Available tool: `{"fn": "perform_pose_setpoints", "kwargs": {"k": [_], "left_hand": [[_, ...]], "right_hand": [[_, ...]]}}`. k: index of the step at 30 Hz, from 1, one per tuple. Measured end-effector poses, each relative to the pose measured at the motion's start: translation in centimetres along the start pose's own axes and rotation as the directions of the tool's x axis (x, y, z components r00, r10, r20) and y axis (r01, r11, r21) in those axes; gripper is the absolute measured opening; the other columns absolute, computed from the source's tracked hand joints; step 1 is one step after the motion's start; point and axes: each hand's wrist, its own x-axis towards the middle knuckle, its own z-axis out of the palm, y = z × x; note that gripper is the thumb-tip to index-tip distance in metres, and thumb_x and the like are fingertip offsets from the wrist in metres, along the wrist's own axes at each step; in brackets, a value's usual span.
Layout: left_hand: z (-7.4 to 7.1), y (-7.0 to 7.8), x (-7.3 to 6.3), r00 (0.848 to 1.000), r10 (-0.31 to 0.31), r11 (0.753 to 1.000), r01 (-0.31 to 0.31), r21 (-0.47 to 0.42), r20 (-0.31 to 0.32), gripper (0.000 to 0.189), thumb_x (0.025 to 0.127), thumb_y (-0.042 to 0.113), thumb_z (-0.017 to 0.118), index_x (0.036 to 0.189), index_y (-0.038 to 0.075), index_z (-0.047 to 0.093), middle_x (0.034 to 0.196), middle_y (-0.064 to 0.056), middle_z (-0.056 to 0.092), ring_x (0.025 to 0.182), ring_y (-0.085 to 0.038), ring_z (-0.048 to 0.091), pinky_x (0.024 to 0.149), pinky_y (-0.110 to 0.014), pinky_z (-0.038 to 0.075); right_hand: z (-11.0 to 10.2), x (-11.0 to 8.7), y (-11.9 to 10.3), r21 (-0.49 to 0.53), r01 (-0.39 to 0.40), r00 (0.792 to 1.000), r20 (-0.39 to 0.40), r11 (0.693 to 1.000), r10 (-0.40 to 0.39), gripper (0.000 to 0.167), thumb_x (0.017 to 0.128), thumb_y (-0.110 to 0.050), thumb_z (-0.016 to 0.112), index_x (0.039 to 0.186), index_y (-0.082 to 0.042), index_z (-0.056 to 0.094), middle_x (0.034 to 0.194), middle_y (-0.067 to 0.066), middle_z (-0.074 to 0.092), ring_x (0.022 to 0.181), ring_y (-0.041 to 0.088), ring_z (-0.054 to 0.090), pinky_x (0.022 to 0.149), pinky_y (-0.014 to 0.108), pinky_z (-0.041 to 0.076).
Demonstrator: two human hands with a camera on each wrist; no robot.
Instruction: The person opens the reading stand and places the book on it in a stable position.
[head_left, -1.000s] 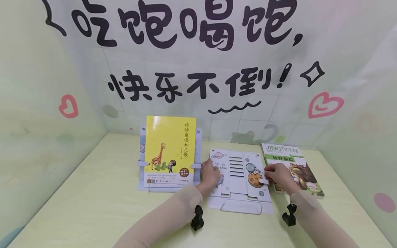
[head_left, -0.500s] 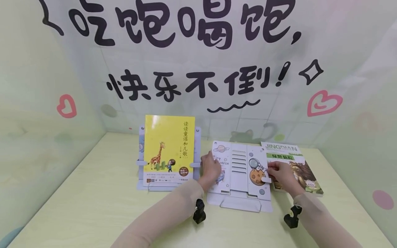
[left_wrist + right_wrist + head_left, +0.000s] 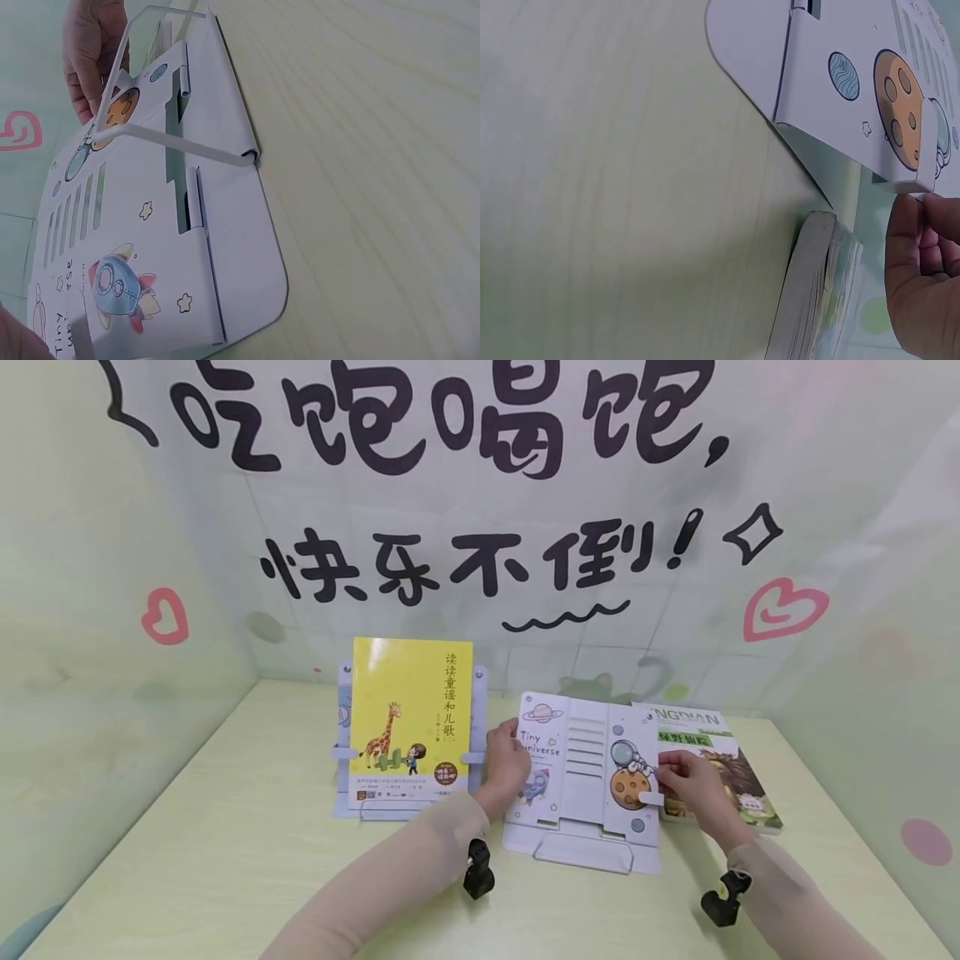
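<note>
A white book stand (image 3: 583, 802) with space drawings and slots stands on the table, its panel tilted back above a flat base. My left hand (image 3: 504, 770) grips the panel's left edge. At the right edge, beside a small page clip (image 3: 651, 798), my right hand (image 3: 702, 789) pinches the panel between thumb and fingers. The left wrist view shows the wire ledge (image 3: 176, 141) sticking out at the base's front. In the right wrist view a gap opens between panel and base, and the curled fingers (image 3: 902, 247) meet the panel under the clip.
To the left, a yellow book (image 3: 408, 718) with a giraffe leans on a second stand (image 3: 345, 812). A thick book with a lion cover (image 3: 738, 777) lies at the right, partly behind my right hand. A printed wall hanging (image 3: 480, 635) borders the back of the pale table (image 3: 225, 860).
Both hands have raised the book stand's panel from a lower slant to a steeper one, its top edge moving up and slightly right. The yellow book and lion book have stayed put.
</note>
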Motion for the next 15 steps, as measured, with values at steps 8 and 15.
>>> {"fn": "perform_pose_setpoints", "kwargs": {"k": [8,15], "left_hand": [[-0.6,0.2,-0.1,1.000,0.029,0.997,-0.030,-0.074,-0.011,0.038,0.093,-0.004,0.042,0.130,0.001,0.050,0.115,-0.012,0.056,0.102,-0.023,0.055,0.095,-0.035,0.045],[-1.1,0.6,-0.5,1.000,0.018,0.993,-0.016,-0.120,0.011,0.035,0.093,-0.004,0.044,0.125,0.004,0.053,0.109,-0.008,0.058,0.095,-0.019,0.055,0.089,-0.032,0.047]], "right_hand": [[-0.4,-1.0,0.1,0.055,0.064,0.998,-0.018,0.996,-0.064,0.031,0.095,-0.005,0.053,0.118,0.013,0.045,0.093,0.005,0.057,0.076,0.001,0.056,0.070,0.020,0.054],[-0.7,-1.9,0.2,0.071,0.154,0.987,-0.050,0.985,-0.151,0.025,0.093,-0.002,0.053,0.112,0.014,0.046,0.089,0.004,0.057,0.075,0.001,0.055,0.069,0.020,0.054]]}}
